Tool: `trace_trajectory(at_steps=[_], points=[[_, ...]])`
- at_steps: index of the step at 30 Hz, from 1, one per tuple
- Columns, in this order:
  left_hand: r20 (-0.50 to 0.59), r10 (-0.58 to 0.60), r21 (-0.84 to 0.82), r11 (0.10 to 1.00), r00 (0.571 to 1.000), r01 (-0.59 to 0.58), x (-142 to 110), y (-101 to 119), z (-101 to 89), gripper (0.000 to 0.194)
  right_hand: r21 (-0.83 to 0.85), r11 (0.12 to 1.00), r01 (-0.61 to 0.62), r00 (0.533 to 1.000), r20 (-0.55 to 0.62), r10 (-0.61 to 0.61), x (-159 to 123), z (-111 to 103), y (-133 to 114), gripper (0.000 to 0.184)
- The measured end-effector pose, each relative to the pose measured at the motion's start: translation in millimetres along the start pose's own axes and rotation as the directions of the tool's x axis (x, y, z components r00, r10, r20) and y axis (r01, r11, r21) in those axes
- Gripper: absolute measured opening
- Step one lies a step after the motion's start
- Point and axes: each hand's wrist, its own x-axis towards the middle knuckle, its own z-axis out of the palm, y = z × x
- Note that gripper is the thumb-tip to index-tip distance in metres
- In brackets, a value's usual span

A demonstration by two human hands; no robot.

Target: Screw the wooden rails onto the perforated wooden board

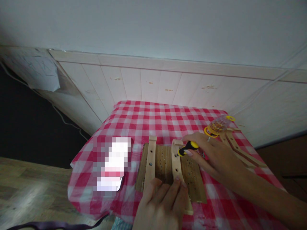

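A short black-and-yellow screwdriver (pixel 189 148) is pinched in my right hand (pixel 207 153), its tip at a screw hole on the right curved wooden strip (pixel 176 163). That strip lies across a brown wooden board (pixel 163 159) dotted with small holes. Parallel to it on the board is the left wooden strip (pixel 151 156), which has a dark hole and a seated screw. My left hand (pixel 163 201) reaches across both strips, fingers spread, with fingertips pressing on the right one near its lower part. The lower part of the left strip is hidden behind this hand.
A red-and-white checked cloth (pixel 144 118) covers the table against the white panelled wall (pixel 155 84). Left of the board lies a pixelated flat object (pixel 115 166). Beyond my right hand are a clear container with yellow ends (pixel 219 124) and more angled wooden strips (pixel 242 153).
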Motion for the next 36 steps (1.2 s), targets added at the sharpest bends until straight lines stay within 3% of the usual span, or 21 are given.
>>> trace_trajectory(at_steps=[3,6,13,18,27,30,34,36], points=[[0.109,0.016,0.048,0.999,0.994,-0.021,1.4,-0.6,-1.0,0.029,-0.099,0.995,0.028,0.999,-0.031,-0.031,3.3,1.8,-0.2,0.040],[0.206,0.011,0.077,0.997,0.978,-0.027,3.9,-1.6,-1.6,0.021,-0.090,0.995,0.052,0.998,-0.033,-0.056,7.3,-3.6,-0.3,0.040],[0.170,0.017,0.079,0.996,0.985,-0.031,13.2,-3.3,-0.4,0.038,0.082,0.990,0.116,0.992,0.045,-0.120,7.7,-13.8,6.6,0.030],[0.207,0.032,0.107,0.993,0.978,-0.055,14.2,-5.5,-0.1,0.047,0.096,0.995,0.021,0.998,0.064,-0.027,2.8,-17.8,10.0,0.026],[0.234,0.051,0.099,0.992,0.971,-0.076,16.7,-5.7,1.4,0.048,0.183,0.983,-0.030,0.991,0.131,0.006,-3.6,-21.6,20.7,0.031],[0.333,0.022,0.073,0.996,0.943,-0.049,24.3,-3.5,0.1,0.051,0.251,0.968,-0.009,0.993,0.116,-0.020,-2.1,-21.0,21.3,0.028],[0.537,-0.055,0.063,0.998,0.842,0.025,37.0,-0.9,-4.0,0.044,0.255,0.967,0.012,0.998,0.049,-0.026,1.9,-18.2,17.5,0.023],[0.566,-0.054,0.070,0.997,0.823,0.017,39.5,-0.3,-5.0,0.044,0.228,0.973,0.039,0.998,0.036,-0.048,3.8,-16.7,15.5,0.021]])
